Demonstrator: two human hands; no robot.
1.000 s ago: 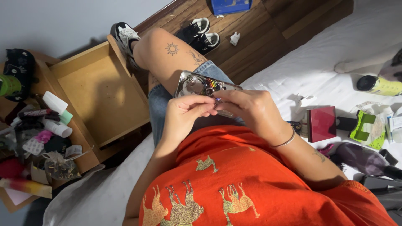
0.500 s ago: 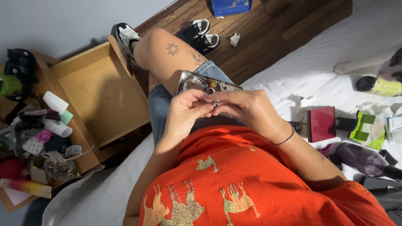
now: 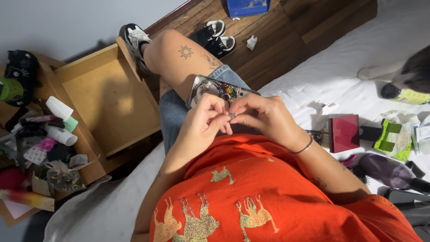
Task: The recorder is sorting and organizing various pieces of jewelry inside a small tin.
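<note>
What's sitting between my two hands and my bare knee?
In the head view, a clear decorated phone case lies on the thigh between the hands and the knee.

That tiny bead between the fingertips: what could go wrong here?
The tiny bead, pinched between left hand and right hand, could slip and vanish into the white bedding or the open drawer. The decorated phone case balanced on the thigh might slide off if the leg shifts.

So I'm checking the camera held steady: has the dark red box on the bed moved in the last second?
No. The dark red box sits just where it did, beside the green packet on the white sheet.
</note>
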